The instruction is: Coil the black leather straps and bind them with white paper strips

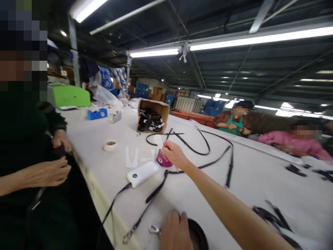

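Right hand [173,154] grips upright pink cup [163,159]; left hand [174,231] on strap coil [199,236].

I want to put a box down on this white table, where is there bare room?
Bare tabletop lies between the blue tape dispenser and the small white tape roll. Another patch sits right of the long black straps. It is crowded around the right hand, pink cup and white power bank.

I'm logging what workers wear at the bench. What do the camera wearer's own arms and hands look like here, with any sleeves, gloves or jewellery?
Both are bare. The right hand has no glove, and its forearm shows no sleeve along its whole visible length. The left hand, cut off at the bottom edge, is also ungloved. No ring, watch or bracelet shows, though little of the left is in view.
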A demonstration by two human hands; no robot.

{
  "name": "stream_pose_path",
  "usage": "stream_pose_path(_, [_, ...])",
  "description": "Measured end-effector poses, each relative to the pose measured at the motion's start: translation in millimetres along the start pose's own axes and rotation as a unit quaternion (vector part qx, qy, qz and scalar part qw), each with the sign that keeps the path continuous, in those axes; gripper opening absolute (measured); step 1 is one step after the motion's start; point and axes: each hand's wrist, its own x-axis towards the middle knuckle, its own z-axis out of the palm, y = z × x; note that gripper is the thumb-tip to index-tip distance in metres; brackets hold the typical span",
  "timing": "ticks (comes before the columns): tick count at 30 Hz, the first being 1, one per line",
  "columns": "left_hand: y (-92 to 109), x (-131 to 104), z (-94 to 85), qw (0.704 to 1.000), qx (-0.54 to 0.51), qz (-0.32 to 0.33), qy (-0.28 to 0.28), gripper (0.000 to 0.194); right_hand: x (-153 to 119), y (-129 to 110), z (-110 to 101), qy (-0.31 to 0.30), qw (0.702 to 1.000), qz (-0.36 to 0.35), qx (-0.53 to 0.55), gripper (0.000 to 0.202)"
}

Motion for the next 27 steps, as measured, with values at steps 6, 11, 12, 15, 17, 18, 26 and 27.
stream_pose_path(6, [4.5, -6.7, -13.6, 0.999, 0.030, 0.043, 0.012, 0.053, -170.1, 45.0, -59.4, -0.010, 0.984, 0.105, 0.146, 0.028])
stream_pose_path(11, [-2.7, -9.2, -12.9, 0.992, -0.004, 0.085, 0.093, 0.050, -257.4, 71.3, -36.2, -0.040, 0.920, 0.270, 0.282, 0.036])
stream_pose_path(12, [-3.6, -9.9, -12.1, 0.990, -0.006, 0.092, 0.110, 0.048, -264.8, 69.8, -26.6, -0.046, 0.915, 0.282, 0.286, 0.035])
stream_pose_path(15, [-5.3, -11.8, -11.2, 0.977, 0.007, 0.137, 0.164, 0.044, -271.7, 58.9, -0.3, -0.051, 0.902, 0.302, 0.305, 0.029])
stream_pose_path(17, [-5.8, -12.7, -12.0, 0.962, 0.020, 0.177, 0.206, 0.042, -268.2, 52.8, 10.0, -0.043, 0.897, 0.312, 0.311, 0.021])
stream_pose_path(18, [-5.9, -13.0, -12.6, 0.954, 0.027, 0.195, 0.227, 0.042, -265.5, 51.1, 12.5, -0.035, 0.897, 0.319, 0.304, 0.017])
stream_pose_path(26, [-4.9, -11.8, -14.0, 0.922, 0.049, 0.241, 0.300, 0.042, -251.8, 37.8, 10.8, -0.017, 0.911, 0.333, 0.241, 0.018])
stream_pose_path(27, [-4.6, -11.7, -14.0, 0.924, 0.049, 0.237, 0.296, 0.042, -251.0, 34.3, 11.8, -0.020, 0.910, 0.336, 0.241, 0.019])
